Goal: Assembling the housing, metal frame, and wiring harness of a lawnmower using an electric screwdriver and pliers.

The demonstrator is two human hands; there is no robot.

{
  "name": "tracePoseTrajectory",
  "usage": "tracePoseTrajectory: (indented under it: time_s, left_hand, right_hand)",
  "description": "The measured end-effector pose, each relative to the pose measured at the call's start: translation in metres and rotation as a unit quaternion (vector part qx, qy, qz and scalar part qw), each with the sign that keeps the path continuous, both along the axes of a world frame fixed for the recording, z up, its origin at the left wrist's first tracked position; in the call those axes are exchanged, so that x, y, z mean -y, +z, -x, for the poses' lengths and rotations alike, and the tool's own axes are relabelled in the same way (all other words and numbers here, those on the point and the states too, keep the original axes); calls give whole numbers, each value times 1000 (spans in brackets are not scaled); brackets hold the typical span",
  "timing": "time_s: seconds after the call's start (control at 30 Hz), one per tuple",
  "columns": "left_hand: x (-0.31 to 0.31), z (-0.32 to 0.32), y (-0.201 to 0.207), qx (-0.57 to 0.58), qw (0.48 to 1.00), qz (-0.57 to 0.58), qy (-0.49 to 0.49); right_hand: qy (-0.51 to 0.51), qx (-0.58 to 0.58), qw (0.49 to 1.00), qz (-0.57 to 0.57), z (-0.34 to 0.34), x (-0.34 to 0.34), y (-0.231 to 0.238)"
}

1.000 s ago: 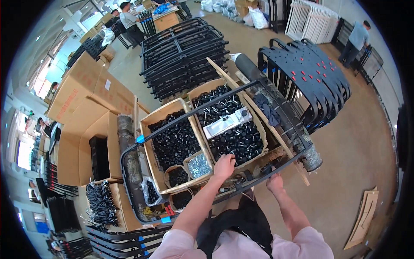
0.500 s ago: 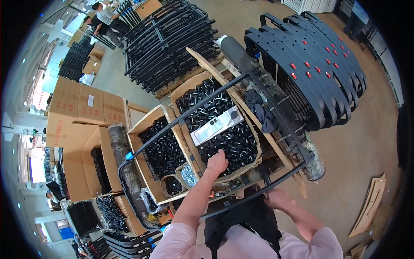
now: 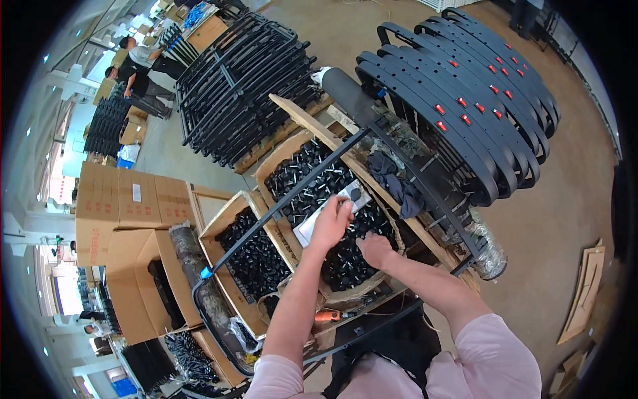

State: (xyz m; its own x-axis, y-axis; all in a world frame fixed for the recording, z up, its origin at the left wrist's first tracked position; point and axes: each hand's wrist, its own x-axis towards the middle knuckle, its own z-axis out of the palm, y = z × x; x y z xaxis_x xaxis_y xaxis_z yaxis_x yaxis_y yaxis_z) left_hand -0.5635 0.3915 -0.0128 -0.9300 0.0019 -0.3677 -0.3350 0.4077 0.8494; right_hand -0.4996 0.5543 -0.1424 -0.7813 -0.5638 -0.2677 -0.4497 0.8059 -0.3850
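Observation:
My left hand [image 3: 330,224] is over a white flat piece [image 3: 306,230] lying on a carton full of black round-headed bolts [image 3: 355,263]. Its fingers are curled, and whatever they hold is hidden. To its right, my right hand [image 3: 376,250] reaches down into the same bolts with bent fingers; what is between them is too small to make out. A black round piece [image 3: 356,194] sits at the far end of the white piece. Across the cartons rests a black metal frame [image 3: 302,181] with a blue piece [image 3: 207,272] at its left corner.
On the left a second bin [image 3: 240,199] holds small black parts, beside an open cardboard box [image 3: 136,266]. An orange-handled tool [image 3: 327,316] lies near me. Stacked black frames [image 3: 242,86] and curved black parts with red pieces [image 3: 465,93] stand beyond. Two people [image 3: 143,73] are at far left.
My right hand has let go of the frame's near bar and moved into the bolts. My left hand has moved from the bolts up over the white piece. The view has shifted slightly.

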Motion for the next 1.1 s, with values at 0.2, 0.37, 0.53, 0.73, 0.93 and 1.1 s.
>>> tracePoseTrajectory:
  time_s: [0.2, 0.37, 0.53, 0.73, 0.93, 1.1]
  left_hand:
    - [-18, 128, 9, -196, 977, 84, 15]
    - [-13, 200, -18, -243, 968, 41, 34]
    - [-33, 209, -29, -256, 964, 64, -23]
    - [-35, 195, -20, -300, 946, 80, -93]
    - [-32, 196, -22, -321, 938, 53, -121]
    - [-25, 208, -35, -342, 931, 83, -98]
  right_hand:
    - [-9, 202, 960, 195, -16, -39, 72]
    - [-66, 201, 924, 318, -38, -78, 136]
    - [-178, 203, 899, 344, -64, -147, 177]
    - [-260, 174, 899, 307, -83, -185, 204]
    - [-360, 107, 893, 249, -86, -204, 216]
    - [-405, 18, 896, 182, -88, -219, 219]
